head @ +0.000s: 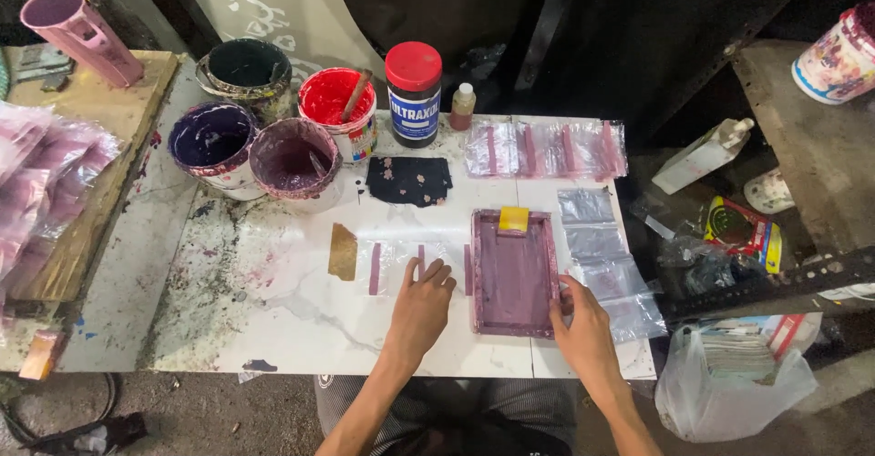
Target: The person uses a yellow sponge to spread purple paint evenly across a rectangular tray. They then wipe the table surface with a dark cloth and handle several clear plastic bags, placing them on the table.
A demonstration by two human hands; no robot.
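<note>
From the head camera, looking down on a white, paint-spattered counter [273, 328]. The left hand [421, 306] lies flat, fingers spread and open, pressing on a clear plastic bag [401, 265] that lies on the counter just left of a purple-stained frame [513, 274]; it holds nothing. The bag carries purple stripes, and a brown tab [343, 251] lies at its left end.

The right hand [581, 328] is at the frame's lower right corner, its fingers curled against the frame's right edge. The grip looks closed lightly on that edge, though the fingertips are partly hidden. The frame lies flat on the counter, right of centre, with a yellow squeegee [513, 220] resting at its top end.

Right of the frame, a row of clear bags [602, 256] runs down the counter's right side, touching the right hand. More bags with purple stripes [547, 149] lie across the counter's far edge. A dark cloth [409, 181] with small flowers lies near the middle.

At the far left stand four paint pots: one black [246, 66], one red [335, 101] with a stick in it, and two purple [211, 139] [293, 155]. Beside the red one stand a dark jar with a red lid [413, 92] and a small bottle [463, 105]. A pink jug [77, 32] leans on a wooden board at the far left, near a heap of pink bags [46, 174]. A white sack [729, 383] sits on the floor at lower right.
</note>
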